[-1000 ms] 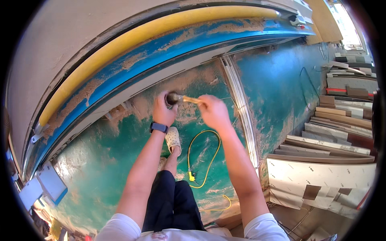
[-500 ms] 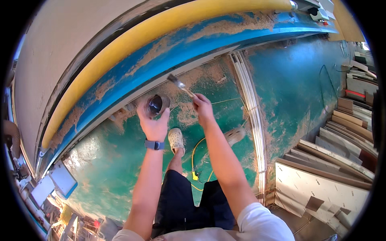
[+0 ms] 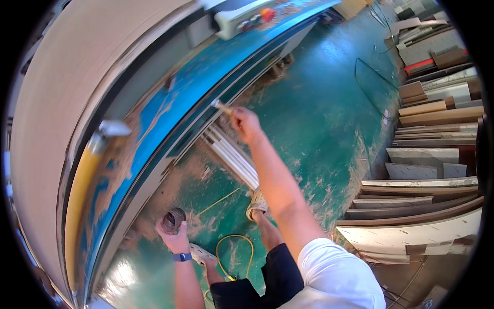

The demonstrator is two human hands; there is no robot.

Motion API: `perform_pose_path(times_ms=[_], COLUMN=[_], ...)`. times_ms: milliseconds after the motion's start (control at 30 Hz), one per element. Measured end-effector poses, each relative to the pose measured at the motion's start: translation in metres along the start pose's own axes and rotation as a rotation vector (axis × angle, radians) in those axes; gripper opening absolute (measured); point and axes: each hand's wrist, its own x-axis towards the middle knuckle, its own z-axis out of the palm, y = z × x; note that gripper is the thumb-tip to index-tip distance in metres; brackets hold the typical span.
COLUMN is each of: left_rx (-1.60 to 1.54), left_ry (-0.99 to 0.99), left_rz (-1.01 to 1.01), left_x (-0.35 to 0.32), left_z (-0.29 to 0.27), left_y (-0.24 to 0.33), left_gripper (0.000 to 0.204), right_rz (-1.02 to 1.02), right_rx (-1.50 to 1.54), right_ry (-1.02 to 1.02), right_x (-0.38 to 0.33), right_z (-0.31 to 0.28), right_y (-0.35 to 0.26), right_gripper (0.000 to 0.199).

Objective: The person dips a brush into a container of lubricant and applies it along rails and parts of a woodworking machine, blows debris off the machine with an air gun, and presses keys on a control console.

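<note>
My right hand [image 3: 244,123] is closed around the handle of a paintbrush [image 3: 222,107], its head reaching over the dark edge rail of the blue machine bed [image 3: 193,77]. The bristles are hard to make out against the rail. Lower down on the left, my left hand [image 3: 175,238] grips a small round can [image 3: 176,216], tilted so that its dark inside shows. A watch with a dark blue band [image 3: 182,257] sits on the left wrist. Brown dust and shavings lie along the blue bed.
A yellow tube [image 3: 80,195] runs along the machine, with a grey control box [image 3: 247,20] beyond. White strips [image 3: 231,159] lie on the green floor, near a looped yellow cord [image 3: 234,237]. Stacked boards [image 3: 411,226] line the right side.
My view and body have turned right along the machine. The brush has come to the bed's edge rail. The can, still in my left hand, now sits lower and further left in view.
</note>
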Motion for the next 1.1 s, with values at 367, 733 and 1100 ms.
perform_pose_path(times_ms=[367,733,1100], left_rx=[0.003,0.226,0.487], left_ry=[-0.204,-0.375,-0.413], left_rz=[0.081,0.382,0.757], left_x=[0.004,0.020,0.018], left_z=[0.212,0.294,0.333], left_y=[0.114,0.177,0.225], left_gripper=[0.074,0.064,0.054], right_rz=[-0.351,-0.207,-0.900], right_rx=[-0.154,-0.806,-1.818], right_ry=[0.600,0.109,-0.445], right_x=[0.101,-0.101,-0.129], right_z=[-0.175,-0.136,-0.037], right_y=[-0.295,-0.319,-0.268], right_gripper=[0.019,0.016,0.012])
